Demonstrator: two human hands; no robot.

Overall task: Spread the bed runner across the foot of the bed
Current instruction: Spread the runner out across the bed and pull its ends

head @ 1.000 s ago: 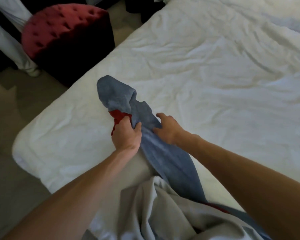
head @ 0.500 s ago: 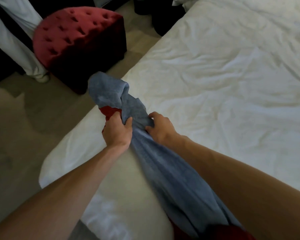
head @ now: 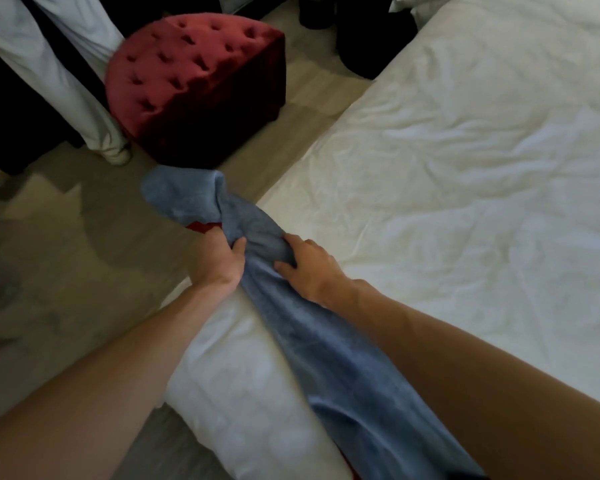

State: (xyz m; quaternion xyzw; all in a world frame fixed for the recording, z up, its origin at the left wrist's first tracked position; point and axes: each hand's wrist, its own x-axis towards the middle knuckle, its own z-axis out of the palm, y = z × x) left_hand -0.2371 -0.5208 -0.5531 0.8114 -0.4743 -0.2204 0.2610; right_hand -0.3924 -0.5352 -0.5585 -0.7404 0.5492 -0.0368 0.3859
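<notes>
The bed runner (head: pixel 343 362) is a blue cloth with a red underside, bunched into a long rope that stretches from the lower right up to the bed's left edge. Its free end (head: pixel 181 195) hangs out past the mattress over the floor. My left hand (head: pixel 219 261) grips the bunched runner from the left, with red fabric showing just above its knuckles. My right hand (head: pixel 309 268) grips the same bunch from the right, fingers curled into the blue cloth. The bed (head: pixel 465 209) is covered with a wrinkled white sheet.
A red tufted ottoman (head: pixel 194 81) stands on the floor beyond the bed's left edge. White curtain fabric (head: pixel 49 64) hangs at the upper left. Dark objects (head: pixel 364 39) sit on the floor near the top. A beige floor (head: pixel 66 254) runs along the left.
Both hands have carried the runner's end leftward to the bed's edge, so its tip now overhangs the floor. The runner is pulled out straighter, and the grey cloth at the bottom has left view.
</notes>
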